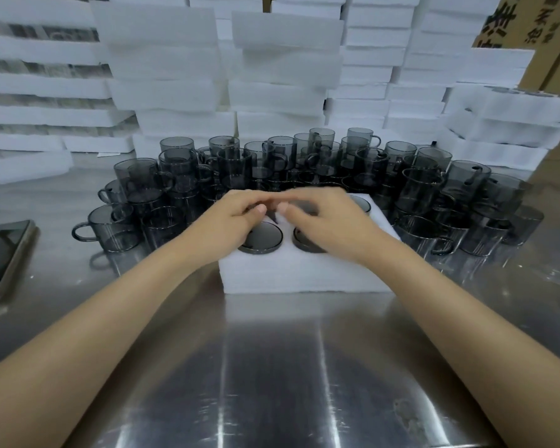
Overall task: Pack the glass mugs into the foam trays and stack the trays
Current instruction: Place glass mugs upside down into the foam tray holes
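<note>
Your left hand (236,218) and right hand (327,221) are side by side over the far half of the foam tray (304,273). The palms face down, the fingers are curled, the thumbs point at each other and the fingertips nearly meet. The fingertips are blurred, so I cannot tell whether either hand grips anything.

The tray lies on the bench (272,383) with smoky glass mugs sunk in its pockets. One mug (262,239) shows a dark round top just below your left palm. A second mug (306,242) is partly under your right palm, and a third mug (361,202) peeks out beyond your right knuckles.

Your hands hide the other far pockets, and a small dark shape between your thumbs is unclear. Beyond your hands, loose mugs (233,163) crowd together before stacked foam trays (162,59).
</note>
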Available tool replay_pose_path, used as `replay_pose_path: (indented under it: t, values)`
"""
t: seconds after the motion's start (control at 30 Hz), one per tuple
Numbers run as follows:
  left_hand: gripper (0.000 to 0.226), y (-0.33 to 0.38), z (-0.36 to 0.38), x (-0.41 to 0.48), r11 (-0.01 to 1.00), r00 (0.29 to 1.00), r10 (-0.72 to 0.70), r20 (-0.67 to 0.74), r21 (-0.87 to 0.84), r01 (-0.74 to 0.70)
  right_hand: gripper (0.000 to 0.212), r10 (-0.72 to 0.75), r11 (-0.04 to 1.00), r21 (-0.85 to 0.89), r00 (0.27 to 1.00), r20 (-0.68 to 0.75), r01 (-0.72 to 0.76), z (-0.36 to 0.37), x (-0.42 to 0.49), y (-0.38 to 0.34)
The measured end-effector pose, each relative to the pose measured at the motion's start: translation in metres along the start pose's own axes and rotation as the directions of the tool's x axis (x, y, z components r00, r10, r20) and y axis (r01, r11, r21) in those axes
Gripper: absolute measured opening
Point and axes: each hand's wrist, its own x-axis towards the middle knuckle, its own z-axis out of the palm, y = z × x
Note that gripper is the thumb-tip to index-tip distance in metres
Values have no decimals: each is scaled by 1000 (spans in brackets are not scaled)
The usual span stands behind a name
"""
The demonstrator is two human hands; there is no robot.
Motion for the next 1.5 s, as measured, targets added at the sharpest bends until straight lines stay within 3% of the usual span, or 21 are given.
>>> replay_pose_path:
  t: [0.03,0.07,0.13,0.2,0.33,0.43,0.53,0.63,0.73,0.87,0.93,1.17,1.3,1.5]
  values:
    - [37,-1,2,-2,996,998,-17,-58,-84,12,25,57,995,93,991,-124,-46,-5,0,2]
    - [42,-2,3,-4,988,993,-38,-111,-153,21,27,91,994,75,961,-259,-74,-13,1,7]
    - [51,-5,4,-8,978,984,-51,-171,-208,15,31,59,950,-247,889,-454,-190,-33,0,21]
    - [54,-7,4,-8,977,980,-51,-191,-212,9,33,55,790,-495,846,-531,-362,-51,-5,40]
    - [57,-6,5,-8,980,977,-47,-207,-201,5,34,258,648,-527,810,-527,-550,-65,-13,66]
    - [54,-6,6,-8,981,977,-55,-208,-191,15,36,247,666,-544,839,-485,-511,-63,-14,68]
    - [52,-5,5,-8,982,977,-66,-204,-186,27,33,83,779,-484,830,-551,-399,-66,-12,63]
    - [52,-3,5,-8,983,977,-60,-204,-184,22,44,5,991,-105,797,-604,-86,-69,-11,53]
    - [53,-1,5,-9,984,977,-55,-206,-176,18,46,75,941,322,860,-505,107,-72,-12,51]
    - [53,-1,5,-9,984,978,-58,-202,-176,22,27,209,698,716,946,-246,32,-73,-9,52]
    - [51,-2,4,-9,985,978,-62,-197,-168,28,11,250,604,797,955,-162,-22,-73,-8,52]
    - [52,0,4,-10,987,977,-85,-194,-148,56,14,50,832,555,998,-34,-23,-94,-19,55]
    - [49,0,4,-10,989,976,-87,-198,-136,61,14,-76,842,539,988,135,-9,-97,-25,54]
    - [49,1,4,-11,989,972,-101,-212,-128,75,16,-92,887,460,956,279,-49,-110,-31,56]
